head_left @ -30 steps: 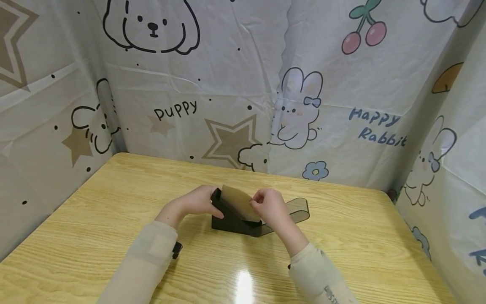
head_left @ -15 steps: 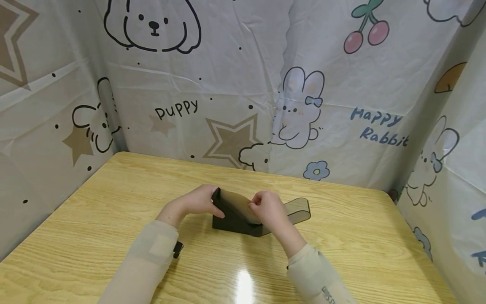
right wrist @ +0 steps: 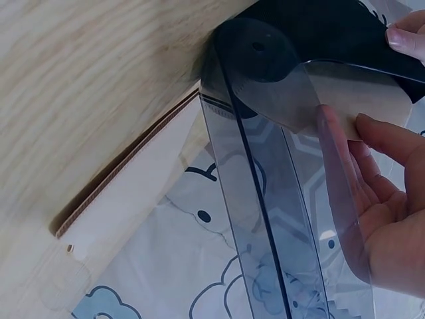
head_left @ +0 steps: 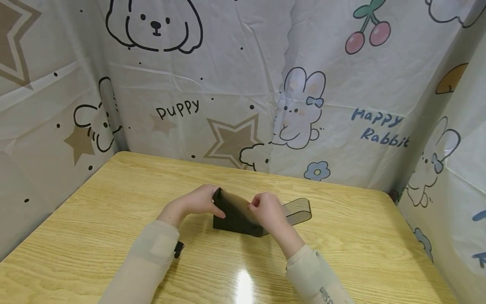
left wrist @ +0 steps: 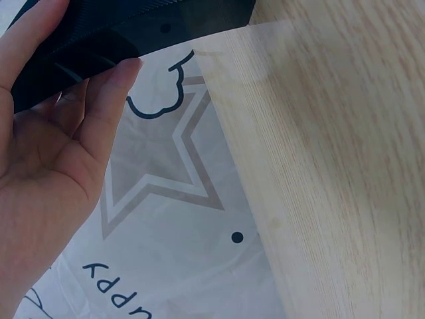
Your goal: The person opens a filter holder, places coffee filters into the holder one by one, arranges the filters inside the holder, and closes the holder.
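Note:
A black box (head_left: pixel 232 219) with a sloping open top sits on the table, its smoky clear lid (head_left: pixel 300 211) swung out to the right. My left hand (head_left: pixel 201 200) grips the box's raised left end; in the left wrist view, thumb and fingers lie on opposite sides of the black wall (left wrist: pixel 192 16). Inside the box lies a tan paper-like sheet (head_left: pixel 240 205), mostly sunk between the walls. My right hand (head_left: pixel 267 209) pinches the sheet's edge. The right wrist view shows the sheet's rounded end (right wrist: pixel 362 93) at the thumb and fingertips, partly behind the clear lid.
The box stands on a wood-grain table (head_left: pixel 152 177). A white printed curtain (head_left: pixel 228 84) hangs behind and along both sides. Light reflects off the table near its front.
The tan sheet has gone down into the box; its upper end stood above the wall a second ago. My right hand has shifted slightly left and down. The left hand keeps its grip.

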Demonstrator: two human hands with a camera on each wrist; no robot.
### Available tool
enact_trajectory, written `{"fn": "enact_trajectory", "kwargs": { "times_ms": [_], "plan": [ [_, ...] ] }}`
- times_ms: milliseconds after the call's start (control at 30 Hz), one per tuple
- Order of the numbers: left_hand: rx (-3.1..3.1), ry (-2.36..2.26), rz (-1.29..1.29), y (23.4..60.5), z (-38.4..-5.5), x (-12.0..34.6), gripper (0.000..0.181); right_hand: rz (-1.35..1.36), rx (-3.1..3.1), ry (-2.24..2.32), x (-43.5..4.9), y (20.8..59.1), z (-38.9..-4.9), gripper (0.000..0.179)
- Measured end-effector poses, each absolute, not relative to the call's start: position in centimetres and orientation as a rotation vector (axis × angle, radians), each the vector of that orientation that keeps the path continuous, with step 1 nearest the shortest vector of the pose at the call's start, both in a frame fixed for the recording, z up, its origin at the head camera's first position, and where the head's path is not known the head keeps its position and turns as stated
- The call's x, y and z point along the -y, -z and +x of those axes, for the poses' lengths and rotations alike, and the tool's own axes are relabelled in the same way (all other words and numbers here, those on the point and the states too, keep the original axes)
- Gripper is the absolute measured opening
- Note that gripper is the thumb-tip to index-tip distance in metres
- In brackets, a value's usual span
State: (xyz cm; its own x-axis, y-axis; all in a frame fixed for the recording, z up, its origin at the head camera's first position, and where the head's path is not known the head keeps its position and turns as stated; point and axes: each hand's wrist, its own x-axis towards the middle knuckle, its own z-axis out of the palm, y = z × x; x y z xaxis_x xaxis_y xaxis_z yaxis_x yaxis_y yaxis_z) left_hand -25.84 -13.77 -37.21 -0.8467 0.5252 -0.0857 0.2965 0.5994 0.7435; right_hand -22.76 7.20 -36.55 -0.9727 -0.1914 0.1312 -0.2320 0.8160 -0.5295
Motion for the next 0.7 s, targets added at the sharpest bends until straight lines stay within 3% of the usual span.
{"fn": "enact_trajectory", "kwargs": {
  "times_ms": [333, 700],
  "plan": [
    [-2.511, -1.121, 0.681, 37.2, -25.9, 13.8, 0.031, 0.392, 2.948, -0.832, -7.0, 36.6, -22.7, 0.022],
    [-2.505, -1.128, 0.691, 37.2, -25.8, 13.8, 0.036, 0.331, 3.003, -0.709, -7.7, 35.2, -22.7, 0.007]
  ]
}}
